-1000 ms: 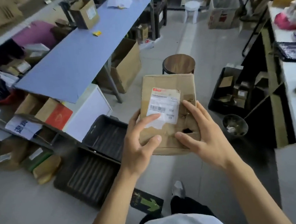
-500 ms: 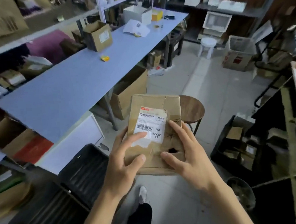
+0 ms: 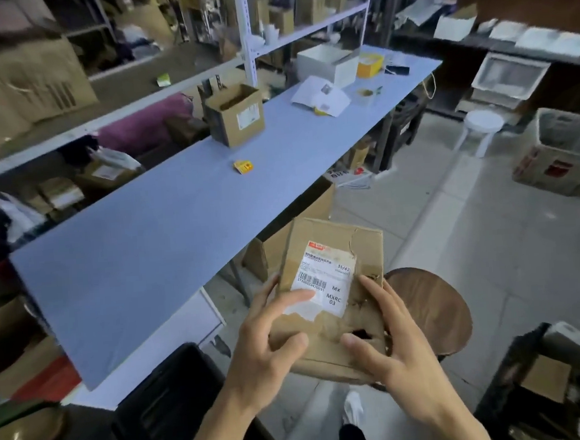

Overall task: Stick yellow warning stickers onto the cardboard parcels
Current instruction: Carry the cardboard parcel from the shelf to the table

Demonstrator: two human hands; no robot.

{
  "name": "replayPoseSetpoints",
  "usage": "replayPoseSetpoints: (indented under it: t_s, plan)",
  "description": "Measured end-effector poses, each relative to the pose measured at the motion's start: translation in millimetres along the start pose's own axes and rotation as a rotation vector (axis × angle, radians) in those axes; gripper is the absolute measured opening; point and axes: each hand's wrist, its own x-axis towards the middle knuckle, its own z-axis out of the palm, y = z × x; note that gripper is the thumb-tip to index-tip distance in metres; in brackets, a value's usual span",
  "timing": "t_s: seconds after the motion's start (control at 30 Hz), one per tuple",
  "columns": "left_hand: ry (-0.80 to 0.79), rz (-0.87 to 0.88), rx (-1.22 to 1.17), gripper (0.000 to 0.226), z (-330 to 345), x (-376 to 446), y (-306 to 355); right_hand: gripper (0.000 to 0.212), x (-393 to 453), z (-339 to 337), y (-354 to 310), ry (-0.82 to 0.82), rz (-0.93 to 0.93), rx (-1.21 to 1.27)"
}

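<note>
I hold a worn, flat cardboard parcel (image 3: 324, 245) with a white shipping label and a torn hole in front of me, above the floor beside the table. My left hand (image 3: 266, 348) grips its left edge, with the index finger lying on the label. My right hand (image 3: 390, 353) grips its right edge, thumb near the hole. Small yellow stickers (image 3: 243, 166) lie on the blue table (image 3: 166, 235). A second, open cardboard box (image 3: 235, 115) stands further back on the table.
A white box (image 3: 327, 66), a yellow carton (image 3: 368, 65) and papers (image 3: 321, 95) sit at the table's far end. A round wooden stool (image 3: 435, 306) stands just right of the parcel. Black crates (image 3: 171, 410) lie on the floor at left. Shelves line the left wall.
The view has swung up and toward the table, which now looks closer. Both hands keep the same grip on the parcel.
</note>
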Motion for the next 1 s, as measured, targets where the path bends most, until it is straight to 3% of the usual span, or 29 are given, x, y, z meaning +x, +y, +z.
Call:
replayPoseSetpoints:
  t_s: [0.3,0.6,1.0]
  plan:
    - [0.283,0.02,0.014,0.054,24.0,148.7,-1.8,0.083,196.3,-54.3,20.5,-0.212,-0.09,-0.003]
    - [0.647,-0.131,0.015,0.056,-15.6,238.2,-48.7,0.073,364.1,-4.6,22.4,-0.506,-0.228,-0.054]
    - [0.764,-0.143,-0.074,0.053,-84.6,377.4,-72.0,0.067,539.1,34.1,0.8,-0.616,-0.283,-0.129]
